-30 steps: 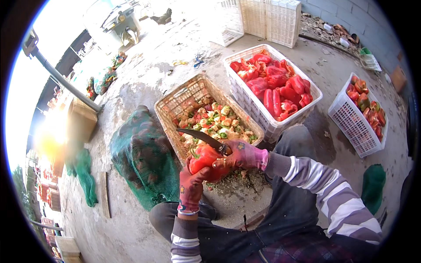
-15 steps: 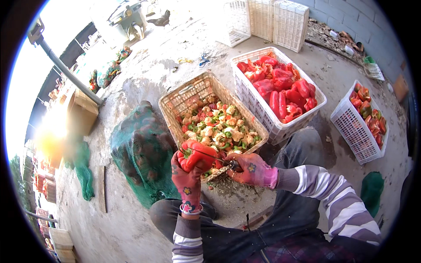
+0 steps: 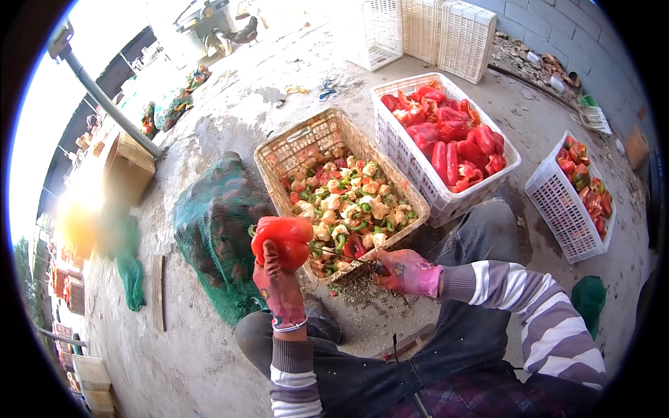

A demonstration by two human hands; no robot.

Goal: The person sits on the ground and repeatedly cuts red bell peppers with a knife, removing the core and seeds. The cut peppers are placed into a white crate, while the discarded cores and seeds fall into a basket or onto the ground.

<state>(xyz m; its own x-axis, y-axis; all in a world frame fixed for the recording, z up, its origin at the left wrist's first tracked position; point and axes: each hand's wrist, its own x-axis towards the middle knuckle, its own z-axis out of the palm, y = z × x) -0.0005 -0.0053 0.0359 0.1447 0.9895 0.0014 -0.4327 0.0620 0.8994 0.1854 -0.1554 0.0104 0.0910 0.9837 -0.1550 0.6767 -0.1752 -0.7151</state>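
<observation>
Left of centre in the frame, one green net sack (image 3: 219, 233) lies on the floor (image 3: 202, 362). Just right, the left hand (image 3: 282, 292) grasps one red pepper (image 3: 282, 238) beside one tan crate's (image 3: 296, 144) left edge. At centre, the right hand (image 3: 410, 272) clenches one knife (image 3: 341, 255), blade near that crate's lower rim. Rightward, two white crates (image 3: 405, 159) of peppers stand apart, floor between them.

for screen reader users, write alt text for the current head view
A gloved left hand holds a red bell pepper and the gloved right hand a knife, in front of a tan crate of pepper cores. A filled green mesh sack lies left; white crates of peppers stand right.
</observation>
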